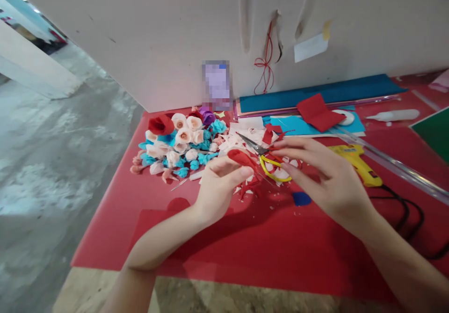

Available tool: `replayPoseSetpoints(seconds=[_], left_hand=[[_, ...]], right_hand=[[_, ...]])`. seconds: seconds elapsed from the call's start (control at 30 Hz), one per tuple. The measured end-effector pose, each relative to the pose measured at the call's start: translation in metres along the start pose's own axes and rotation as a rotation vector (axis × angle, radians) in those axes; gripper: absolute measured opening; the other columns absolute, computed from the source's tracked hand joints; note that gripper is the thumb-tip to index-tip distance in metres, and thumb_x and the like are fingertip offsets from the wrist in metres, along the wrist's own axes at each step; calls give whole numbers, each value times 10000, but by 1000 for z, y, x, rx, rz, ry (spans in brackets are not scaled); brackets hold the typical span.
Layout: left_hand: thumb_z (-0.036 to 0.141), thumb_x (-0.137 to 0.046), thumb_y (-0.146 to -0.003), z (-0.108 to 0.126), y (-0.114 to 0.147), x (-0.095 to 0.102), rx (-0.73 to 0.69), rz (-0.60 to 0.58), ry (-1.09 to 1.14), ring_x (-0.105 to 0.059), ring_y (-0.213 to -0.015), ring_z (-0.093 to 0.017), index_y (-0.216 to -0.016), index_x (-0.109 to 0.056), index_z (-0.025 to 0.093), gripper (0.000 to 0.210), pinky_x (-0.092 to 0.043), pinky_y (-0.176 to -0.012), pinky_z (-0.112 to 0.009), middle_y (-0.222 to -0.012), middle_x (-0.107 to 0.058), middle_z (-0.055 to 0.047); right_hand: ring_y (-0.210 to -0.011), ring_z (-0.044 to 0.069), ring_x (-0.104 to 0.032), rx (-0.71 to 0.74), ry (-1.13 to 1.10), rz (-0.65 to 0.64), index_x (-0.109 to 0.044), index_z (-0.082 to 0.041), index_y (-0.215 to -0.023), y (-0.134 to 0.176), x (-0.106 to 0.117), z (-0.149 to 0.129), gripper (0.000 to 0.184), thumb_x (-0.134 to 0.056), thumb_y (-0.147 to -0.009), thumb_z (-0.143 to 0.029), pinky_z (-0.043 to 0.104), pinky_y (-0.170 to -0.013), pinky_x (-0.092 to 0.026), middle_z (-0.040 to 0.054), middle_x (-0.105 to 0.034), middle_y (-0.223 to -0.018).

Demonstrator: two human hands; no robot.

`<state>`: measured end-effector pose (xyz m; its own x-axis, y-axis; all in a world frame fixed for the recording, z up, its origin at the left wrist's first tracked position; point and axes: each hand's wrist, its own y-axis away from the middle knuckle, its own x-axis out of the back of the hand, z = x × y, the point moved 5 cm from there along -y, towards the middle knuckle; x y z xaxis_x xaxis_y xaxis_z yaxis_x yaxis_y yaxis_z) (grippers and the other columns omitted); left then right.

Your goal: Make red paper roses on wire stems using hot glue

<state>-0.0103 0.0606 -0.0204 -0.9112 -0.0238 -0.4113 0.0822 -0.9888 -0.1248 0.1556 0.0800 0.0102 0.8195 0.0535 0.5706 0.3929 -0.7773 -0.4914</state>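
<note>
My left hand (219, 189) pinches a curled red crepe paper petal (240, 157) between thumb and fingers. A thin wire runs from beneath it toward the lower right. Just to the right is a pair of scissors (275, 175) with yellow handles, its metal blades pointing up and left. My right hand (319, 175) is at those handles, its thumb over the yellow loop and its fingers bent above it; part of the grip is hidden. Red and white paper scraps (242, 140) lie beneath. Finished paper flowers (182, 137) in white, blue and red are heaped left of the scraps.
The table has a red cover (224, 252). A yellow glue gun (361, 165) with a black cord lies at the right, near clear sticks (403, 163). Folded red paper (321, 112), blue sheets (315, 93) and a white bottle (396, 115) lie behind. A blurred phone (216, 84) leans on the wall.
</note>
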Motion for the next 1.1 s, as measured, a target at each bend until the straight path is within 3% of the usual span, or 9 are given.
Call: replayPoseSetpoints(seconds=[0.1,0.2,0.6,0.77,1.1], left_hand=[[290,-753,-714,-5,3,-5,-11,-127,-34,-581,-738,-95,-720,-731,254,43,-484,-741,-233,-754,-644,26],[274,-746,-725,-9,6,-7,-22,-171,-74,-582,-778,-113,-736,-740,257,22,-479,-753,-253,-787,-630,9],[304,-747,-719,-11,11,-10,42,-196,-25,-592,-767,-130,-729,-735,251,55,-492,-740,-276,-776,-636,-3],[312,-777,-677,-11,11,-9,64,-133,-17,-578,-631,-98,-677,-727,264,70,-489,-589,-231,-707,-654,20],[370,-807,-621,-5,10,-8,91,-57,-32,-537,-581,-95,-621,-692,244,170,-488,-568,-242,-616,-610,30]], right_hand=[[-840,99,-602,-28,-163,-47,-662,-165,-882,5,0,-17,82,-608,-828,-135,191,-747,-478,16,-641,-891],[-744,101,-566,-22,-198,-84,-658,-140,-810,9,-3,-27,41,-635,-793,-111,205,-663,-465,17,-630,-803],[-598,69,-585,-89,-279,-14,-632,-147,-654,11,-2,-28,177,-603,-745,2,145,-518,-440,-12,-647,-696],[-602,66,-582,-94,-228,8,-634,-160,-658,10,-2,-23,186,-610,-731,9,148,-526,-449,-25,-642,-694],[-679,145,-607,-232,-43,348,-678,-234,-736,-3,25,28,93,-639,-801,-179,266,-565,-480,-14,-657,-742]])
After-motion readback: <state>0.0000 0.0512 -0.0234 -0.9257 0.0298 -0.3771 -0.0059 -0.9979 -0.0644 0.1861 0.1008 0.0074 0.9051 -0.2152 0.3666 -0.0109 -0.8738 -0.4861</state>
